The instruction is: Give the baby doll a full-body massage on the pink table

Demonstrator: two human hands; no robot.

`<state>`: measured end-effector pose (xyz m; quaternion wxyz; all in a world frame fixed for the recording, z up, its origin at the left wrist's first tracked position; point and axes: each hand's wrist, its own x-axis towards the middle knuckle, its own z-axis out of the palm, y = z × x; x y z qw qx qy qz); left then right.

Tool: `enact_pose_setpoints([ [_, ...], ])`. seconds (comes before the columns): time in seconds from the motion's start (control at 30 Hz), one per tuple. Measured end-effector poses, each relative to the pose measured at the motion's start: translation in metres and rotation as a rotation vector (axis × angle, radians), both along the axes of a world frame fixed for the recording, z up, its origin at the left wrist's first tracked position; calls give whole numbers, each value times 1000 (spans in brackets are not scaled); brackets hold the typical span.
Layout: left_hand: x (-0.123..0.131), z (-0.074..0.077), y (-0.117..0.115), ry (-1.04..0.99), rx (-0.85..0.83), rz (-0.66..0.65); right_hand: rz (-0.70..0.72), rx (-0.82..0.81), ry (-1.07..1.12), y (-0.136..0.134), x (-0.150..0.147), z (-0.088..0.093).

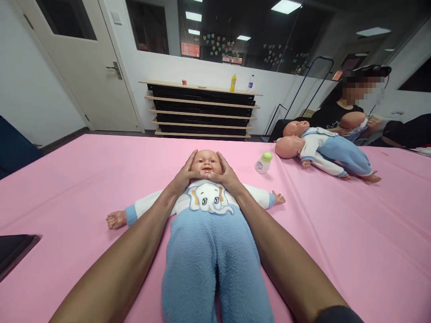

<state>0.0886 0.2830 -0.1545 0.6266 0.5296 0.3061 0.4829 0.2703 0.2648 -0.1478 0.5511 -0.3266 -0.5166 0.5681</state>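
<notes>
A baby doll [215, 237] lies face up on the pink-covered table, its head away from me and its arms spread. It wears a white top with an elephant on the chest and fluffy light-blue trousers. My left hand [186, 176] cups the left side of the doll's head, fingers along the cheek. On the other side, my right hand [229, 176] holds the head in the same way. Both thumbs rest on the chin, just below the mouth, with their tips nearly meeting. My forearms pass over the doll's arms.
A small white bottle with a green cap [263, 163] stands right of the doll. Two more dolls [336, 146] lie at the right, near a person [340, 110] holding another doll. A dark flat object [15, 251] sits at the left edge. Stacked boards [202, 105] stand behind.
</notes>
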Motion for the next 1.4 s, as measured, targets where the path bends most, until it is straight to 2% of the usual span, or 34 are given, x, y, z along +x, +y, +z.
enact_pose_setpoints([
  [0.2, 1, 4, -2, 109, 68, 36, 65, -51, 96, 5, 1, -4],
  [0.37, 2, 6, -3, 76, 45, 39, 96, -92, 209, 8, 1, -5],
  [0.57, 4, 12, -5, 161, 35, 78, 19, -85, 134, 5, 1, -2],
  [0.77, 6, 27, -17, 167, -39, 52, 100, -65, 193, 16, 4, -12],
  [0.9, 6, 33, -22, 251, -26, 86, 58, -39, 103, 14, 6, -11],
  [1.07, 6, 26, -15, 223, -49, 75, 60, -64, 101, 12, 6, -7],
  [1.2, 6, 19, -10, 215, -41, 113, 72, -59, 121, 15, 5, -9],
  [1.4, 9, 31, -20, 234, -57, 89, 28, -70, 122, 13, 6, -8],
])
